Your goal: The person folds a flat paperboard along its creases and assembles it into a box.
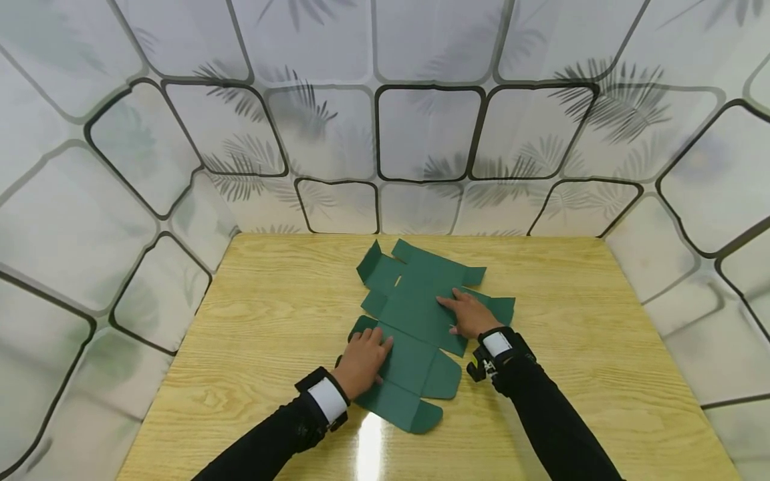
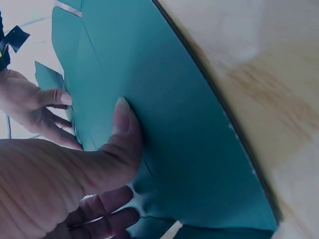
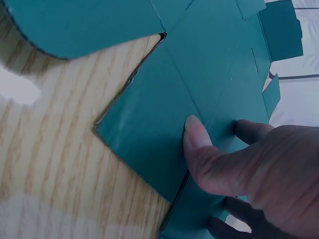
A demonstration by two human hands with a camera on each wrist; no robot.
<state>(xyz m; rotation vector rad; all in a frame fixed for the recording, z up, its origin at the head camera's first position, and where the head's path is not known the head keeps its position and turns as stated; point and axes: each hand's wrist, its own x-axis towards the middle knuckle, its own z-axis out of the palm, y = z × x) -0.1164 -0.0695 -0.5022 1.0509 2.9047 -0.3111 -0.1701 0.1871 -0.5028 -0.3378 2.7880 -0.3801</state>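
A dark green cardboard box blank (image 1: 415, 300) lies unfolded on the table, its flaps and crease lines showing. My left hand (image 1: 363, 361) rests on its lower left part, fingers over the panel near the left edge. In the left wrist view the left thumb (image 2: 124, 124) touches the card's surface, while part of the fingers is hidden. My right hand (image 1: 469, 314) touches the right side of the upper panel, index finger stretched out. The right thumb (image 3: 199, 144) lies along a crease beside a pointed flap (image 3: 144, 119) in the right wrist view.
The wooden table (image 1: 271, 300) carries the blank near its middle. Patterned curtain-like walls (image 1: 421, 133) stand behind the table and along both sides. A bright light reflection lies on the tabletop near the front. Both wrists wear straps with small devices.
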